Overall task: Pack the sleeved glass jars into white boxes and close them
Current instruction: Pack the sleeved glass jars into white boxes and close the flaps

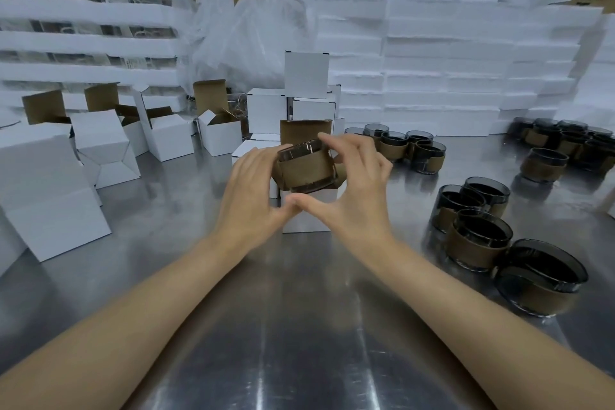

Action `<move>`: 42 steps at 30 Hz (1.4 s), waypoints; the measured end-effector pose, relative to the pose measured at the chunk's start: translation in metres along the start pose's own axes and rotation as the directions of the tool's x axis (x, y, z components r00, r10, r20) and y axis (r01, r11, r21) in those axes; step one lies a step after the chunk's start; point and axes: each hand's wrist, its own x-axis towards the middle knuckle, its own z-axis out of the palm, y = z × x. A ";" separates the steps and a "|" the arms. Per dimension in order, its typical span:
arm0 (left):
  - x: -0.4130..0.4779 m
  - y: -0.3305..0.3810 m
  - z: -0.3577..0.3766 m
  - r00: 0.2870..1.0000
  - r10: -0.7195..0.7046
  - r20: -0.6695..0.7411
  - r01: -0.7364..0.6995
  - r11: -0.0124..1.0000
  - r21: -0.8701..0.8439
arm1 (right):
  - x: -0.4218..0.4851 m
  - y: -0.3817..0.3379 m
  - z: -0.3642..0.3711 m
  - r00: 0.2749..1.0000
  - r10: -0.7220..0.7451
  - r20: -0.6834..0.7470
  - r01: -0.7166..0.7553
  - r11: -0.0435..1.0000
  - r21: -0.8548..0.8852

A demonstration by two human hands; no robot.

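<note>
We've got one sleeved jar (306, 166) held tilted between both hands, left hand (253, 186) and right hand (357, 183) curled round it, right over one open white box (307, 210). Right of our grip, four more jars (479, 236) sit close on the tabletop (299, 326).

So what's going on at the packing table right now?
A person holds one sleeved jar between both hands, left hand and right hand, tilted over an open white box on the metal table. The jar is not fully in yet and the lid flap stands up. More sleeved jars wait at right; other open boxes stand at left.
</note>
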 end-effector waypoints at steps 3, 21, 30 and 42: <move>-0.001 -0.001 0.000 1.000 -0.014 -0.005 0.014 1.000 0.004 | 0.001 0.000 -0.002 0.999 0.029 0.024 -0.030 0.999 0.044; -0.003 0.005 0.001 0.989 0.125 -0.082 -0.136 0.979 -0.150 | 0.005 0.028 -0.018 0.964 0.020 0.264 -0.068 0.982 0.175; -0.002 0.008 0.003 0.951 0.273 -0.143 -0.275 0.961 0.003 | 0.011 0.026 -0.020 0.940 -0.278 0.199 0.272 0.961 0.057; -0.002 0.008 0.003 0.966 0.193 -0.174 -0.208 0.975 -0.073 | 0.019 0.035 -0.024 0.933 -0.302 0.197 0.284 0.952 0.115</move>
